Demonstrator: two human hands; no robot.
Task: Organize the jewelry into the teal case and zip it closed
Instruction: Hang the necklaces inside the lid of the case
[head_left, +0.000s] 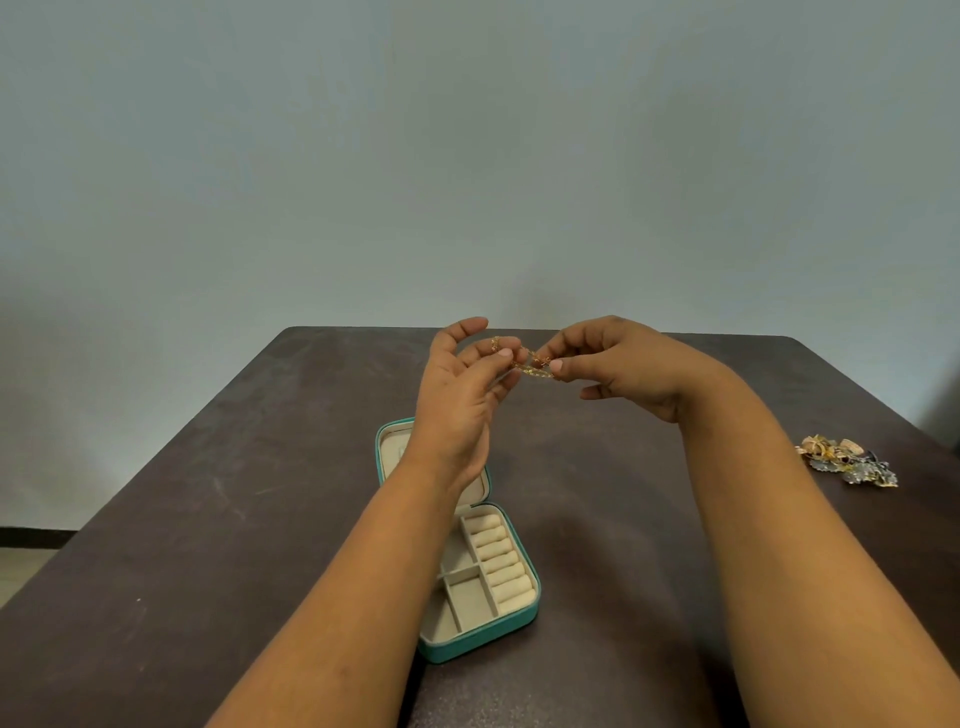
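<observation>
The teal case (534, 582) lies open on the dark table, its cream lining showing ring rolls on the right and small compartments on the left. My left forearm crosses over its lid. Both hands are raised above the table beyond the case. My left hand (462, 395) and my right hand (618, 364) each pinch an end of a thin gold chain (530, 361) stretched between their fingertips. A small heap of other jewelry (849, 460), gold and silver pieces, lies at the table's right side.
The dark brown table (208, 519) runs back to a plain grey-blue wall. Its far edge lies just behind my hands. Floor shows at the lower left, past the table's left edge.
</observation>
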